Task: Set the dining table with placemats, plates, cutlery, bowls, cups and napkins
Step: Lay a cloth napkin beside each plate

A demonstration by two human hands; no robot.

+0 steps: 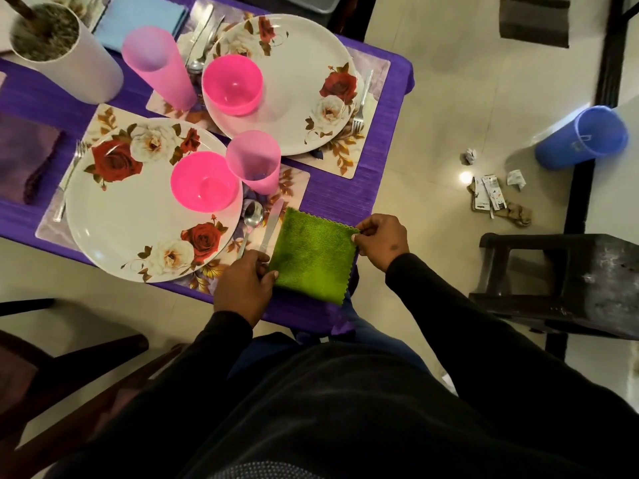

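Nearest the camera, the left hand [245,283] pinches the near-left corner of a folded green napkin [313,255], and the right hand [380,240] pinches its far-right corner; the napkin lies flat at the table's near edge, just right of a knife [271,227] and spoon [249,225]. Beside these sits the near plate [135,216] on its placemat [294,179], carrying a pink bowl [204,182], with a pink cup [253,161] next to it and a fork [69,178] on the plate's far side. Beyond, a second plate [297,81] has bowl, cup and cutlery too. This napkin looks like the near setting's last piece; whether the far setting has its napkin is unclear.
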